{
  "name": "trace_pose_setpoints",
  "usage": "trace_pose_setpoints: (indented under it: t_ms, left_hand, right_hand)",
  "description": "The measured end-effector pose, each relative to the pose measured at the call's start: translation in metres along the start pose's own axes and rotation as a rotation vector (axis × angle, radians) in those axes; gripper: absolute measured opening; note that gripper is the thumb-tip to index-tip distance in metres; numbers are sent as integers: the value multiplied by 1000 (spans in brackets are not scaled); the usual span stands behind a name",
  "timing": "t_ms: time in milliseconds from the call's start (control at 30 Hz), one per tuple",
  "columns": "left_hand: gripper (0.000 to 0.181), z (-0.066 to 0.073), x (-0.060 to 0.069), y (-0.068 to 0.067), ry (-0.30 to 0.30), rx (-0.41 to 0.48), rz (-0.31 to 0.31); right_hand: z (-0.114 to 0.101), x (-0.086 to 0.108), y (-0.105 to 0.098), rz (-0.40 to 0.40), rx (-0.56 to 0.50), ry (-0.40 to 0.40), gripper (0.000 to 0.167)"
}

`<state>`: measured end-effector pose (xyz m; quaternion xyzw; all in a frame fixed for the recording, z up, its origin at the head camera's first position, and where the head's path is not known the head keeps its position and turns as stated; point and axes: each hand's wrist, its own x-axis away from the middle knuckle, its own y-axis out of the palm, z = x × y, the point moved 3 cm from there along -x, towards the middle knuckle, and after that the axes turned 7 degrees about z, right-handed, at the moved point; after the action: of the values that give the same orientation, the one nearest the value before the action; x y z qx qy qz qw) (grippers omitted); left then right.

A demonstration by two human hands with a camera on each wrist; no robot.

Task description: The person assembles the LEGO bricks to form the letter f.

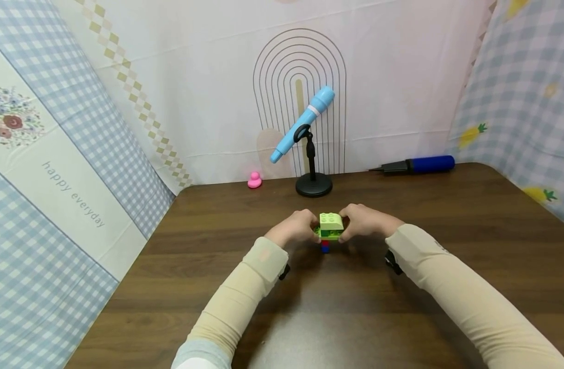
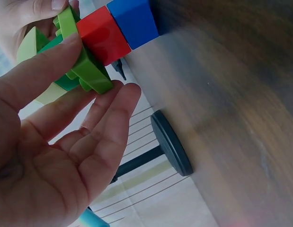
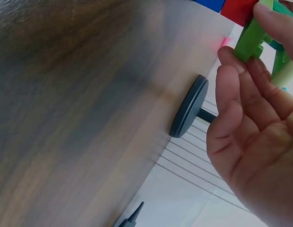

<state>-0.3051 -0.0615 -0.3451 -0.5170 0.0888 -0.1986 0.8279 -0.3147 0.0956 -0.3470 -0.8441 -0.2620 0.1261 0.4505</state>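
A small stack of toy building blocks point(image 1: 330, 221) stands on the table between both hands. At its foot is a blue block point(image 2: 133, 22), with a red block point(image 2: 103, 38) above it. Over these lies a flat light-green plate point(image 2: 92, 71), topped by a dark-green layer and a pale-green rounded block. My left hand point(image 1: 299, 227) pinches the left end of the plate between thumb and fingers. From the other side my right hand point(image 1: 366, 221) pinches the plate's right end, its thumb and fingertips on the green piece point(image 3: 250, 40).
Behind the blocks, a black stand point(image 1: 313, 184) holds a light-blue toy microphone point(image 1: 300, 125). A pink rubber duck point(image 1: 254, 180) sits near the back edge, left of the stand. At back right lies a blue-and-black hand pump point(image 1: 420, 164). The brown table point(image 1: 328, 307) meets a fabric backdrop.
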Motion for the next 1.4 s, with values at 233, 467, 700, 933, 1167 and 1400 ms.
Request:
trace_pose_setpoints:
  t_ms: [233, 467, 700, 933, 1167, 1400]
  left_hand:
    - [15, 0, -1, 3, 9, 30, -32]
    - [12, 1, -2, 3, 20, 33, -41]
    - [25, 1, -2, 5, -23, 96, -57]
    - [28, 4, -2, 6, -45, 152, -65]
    - [22, 5, -2, 9, -61, 188, -70]
    - [18, 5, -2, 10, -68, 185, -64]
  right_hand:
    - [7, 4, -2, 5, -69, 7, 28]
    - [9, 7, -4, 9, -117, 41, 39]
    - [15, 8, -4, 4, -190, 83, 39]
    - [19, 9, -4, -4, -259, 86, 35]
    - [22, 13, -5, 6, -265, 117, 50]
    - [25, 14, -6, 46, -259, 113, 42]
